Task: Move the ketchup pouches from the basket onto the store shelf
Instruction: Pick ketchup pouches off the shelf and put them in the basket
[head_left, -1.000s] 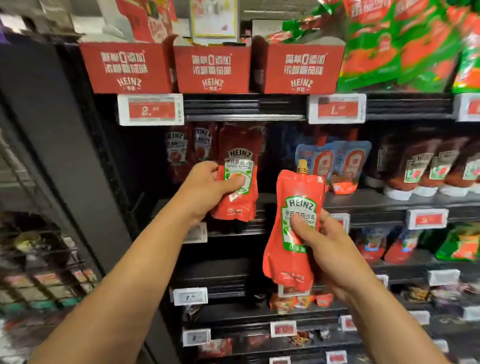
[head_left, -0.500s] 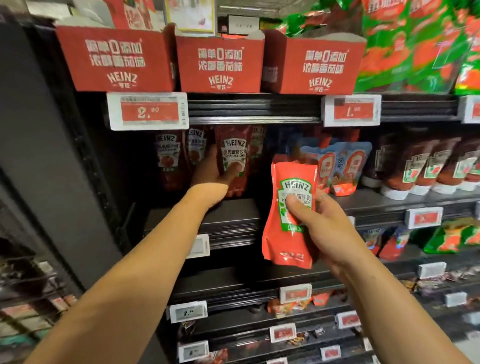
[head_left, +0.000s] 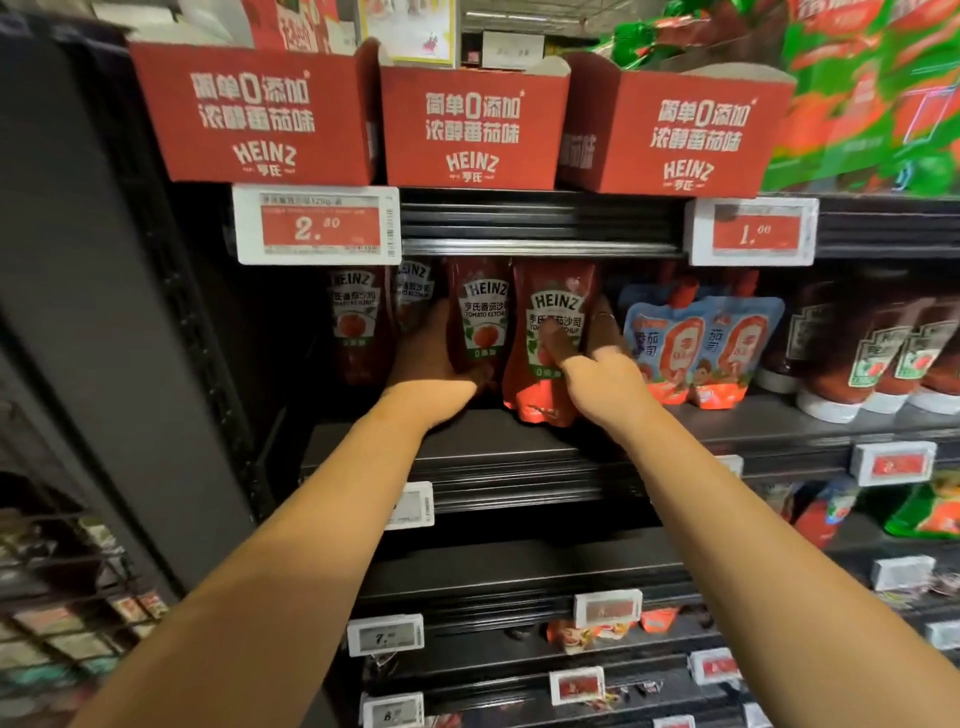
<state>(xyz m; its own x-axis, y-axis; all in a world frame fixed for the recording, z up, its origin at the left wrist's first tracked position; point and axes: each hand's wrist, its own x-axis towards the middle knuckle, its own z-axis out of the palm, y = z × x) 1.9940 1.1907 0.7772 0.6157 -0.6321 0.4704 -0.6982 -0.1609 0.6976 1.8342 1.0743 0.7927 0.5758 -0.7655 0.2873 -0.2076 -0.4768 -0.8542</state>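
Note:
Two red Heinz ketchup pouches stand side by side on the dark shelf (head_left: 519, 441), under the price rail. My left hand (head_left: 434, 358) grips the left pouch (head_left: 480, 317) from its left side, fingers behind it. My right hand (head_left: 597, 358) holds the right pouch (head_left: 550, 332), thumb across its green label and fingers behind its right edge. That pouch's bottom touches the shelf near the front. Two more Heinz pouches (head_left: 356, 322) stand further left, deeper in shadow. The basket is out of view.
Blue-and-red pouches (head_left: 701, 343) stand just right of my right hand, then upside-down ketchup bottles (head_left: 857, 358). Red Heinz cartons (head_left: 472, 124) sit on the shelf above. A price tag (head_left: 317, 226) hangs over the left pouches. A dark side panel (head_left: 104, 260) borders the left.
Both hands have moved up and into the shelf. The right pouch went from in front of the shelf to standing beside the left pouch. The camera has come closer.

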